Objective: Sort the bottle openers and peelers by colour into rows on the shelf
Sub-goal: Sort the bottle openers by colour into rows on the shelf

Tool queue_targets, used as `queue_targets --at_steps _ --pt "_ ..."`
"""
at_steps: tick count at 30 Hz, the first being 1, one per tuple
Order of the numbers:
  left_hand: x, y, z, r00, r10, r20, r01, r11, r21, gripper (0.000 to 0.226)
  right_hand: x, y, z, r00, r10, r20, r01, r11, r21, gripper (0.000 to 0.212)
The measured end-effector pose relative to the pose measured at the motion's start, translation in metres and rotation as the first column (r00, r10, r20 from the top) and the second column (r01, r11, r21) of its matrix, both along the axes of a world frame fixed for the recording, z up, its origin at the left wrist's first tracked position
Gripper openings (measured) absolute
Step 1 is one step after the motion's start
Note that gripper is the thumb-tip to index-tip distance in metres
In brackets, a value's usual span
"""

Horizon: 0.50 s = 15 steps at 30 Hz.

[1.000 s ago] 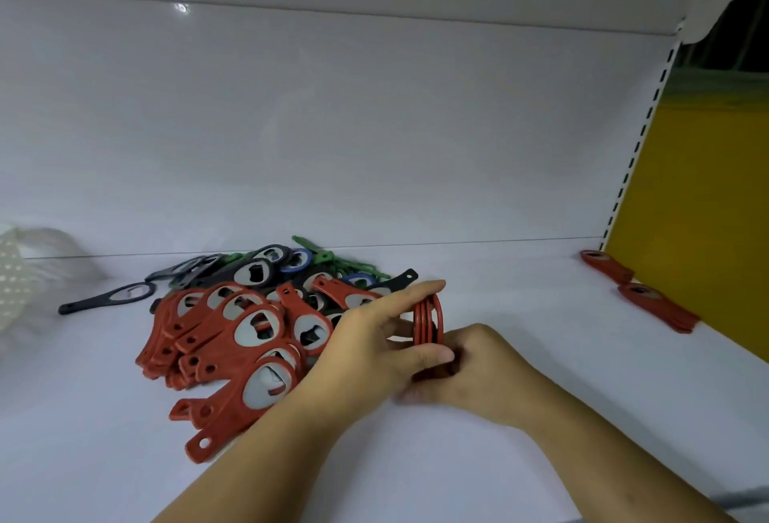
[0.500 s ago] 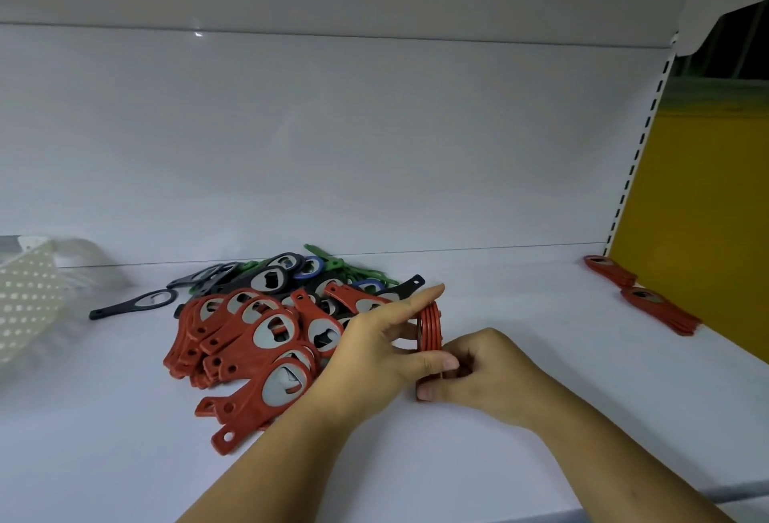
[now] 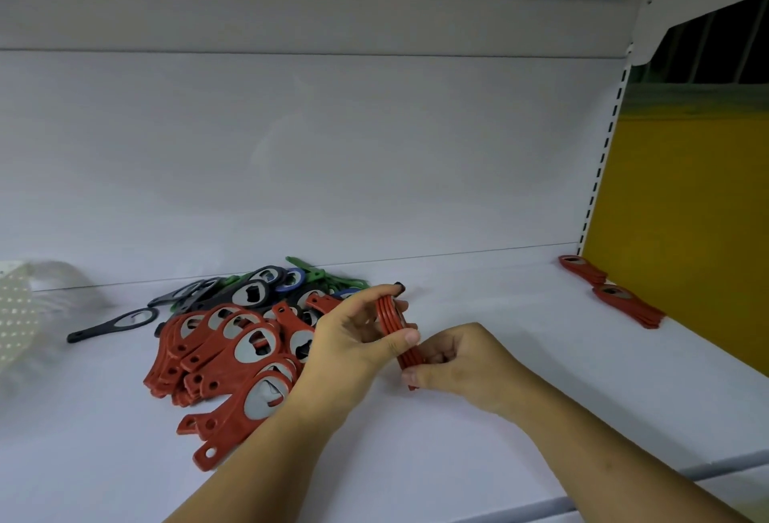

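Stack in hand: a small red stack of bottle openers stands on edge just above the shelf, right beside the mixed heap.
Left hand: the left hand pinches the top half of that stack, thumb on the near face and fingers curled over the far one.
Right hand: the right hand is curled round the lower end, thumb pressed against the edges, as if squaring the pieces up.
Red heap: a big red pile lies fanned and overlapping on the shelf, touching the left hand's side; none of it is in a row.
Other colours: behind the red lie dark openers, a blue one and some green pieces, all tangled together; a lone black opener lies apart to the left.
Peelers: I cannot tell from here which pieces, if any, are peelers.
Done so far: two placed red stacks, one further back and one nearer, sit at the shelf's right end, near the yellow panel. That looks to me like the start of a red row.
Left to do: most of it, I'd judge. The stack in hand needs a place, the red pile is barely dented, and black, blue and green are untouched.
Further off: a white perforated basket, blurred, sits at the far left edge.
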<state>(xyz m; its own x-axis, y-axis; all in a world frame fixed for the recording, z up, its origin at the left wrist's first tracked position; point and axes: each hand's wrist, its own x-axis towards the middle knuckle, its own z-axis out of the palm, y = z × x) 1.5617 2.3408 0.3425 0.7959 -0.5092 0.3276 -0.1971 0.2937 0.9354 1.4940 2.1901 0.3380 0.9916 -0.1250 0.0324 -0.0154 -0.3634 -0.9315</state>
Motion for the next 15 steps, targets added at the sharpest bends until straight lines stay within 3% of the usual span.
queue_targets --at_steps 4,8,12,15 --pt "-0.004 -0.003 -0.001 0.999 -0.019 -0.04 0.02 1.0 0.004 0.049 -0.01 -0.001 0.006 0.999 -0.007 -0.054 0.004 0.998 -0.063 0.013" --pt "-0.015 -0.018 0.001 0.982 -0.121 -0.142 0.122 0.993 0.0 0.047 -0.035 -0.012 0.016 0.986 -0.133 -0.101 0.119 0.984 -0.131 0.016" --pt "-0.032 -0.046 0.011 0.972 -0.2 -0.126 0.206 0.978 0.034 0.047 -0.065 -0.036 0.031 0.972 -0.206 -0.113 0.185 0.968 -0.171 0.013" --pt "-0.05 -0.079 0.016 0.957 -0.271 -0.106 0.278 0.959 0.056 0.049 -0.09 -0.065 0.038 0.945 -0.309 -0.107 0.28 0.934 -0.221 0.021"
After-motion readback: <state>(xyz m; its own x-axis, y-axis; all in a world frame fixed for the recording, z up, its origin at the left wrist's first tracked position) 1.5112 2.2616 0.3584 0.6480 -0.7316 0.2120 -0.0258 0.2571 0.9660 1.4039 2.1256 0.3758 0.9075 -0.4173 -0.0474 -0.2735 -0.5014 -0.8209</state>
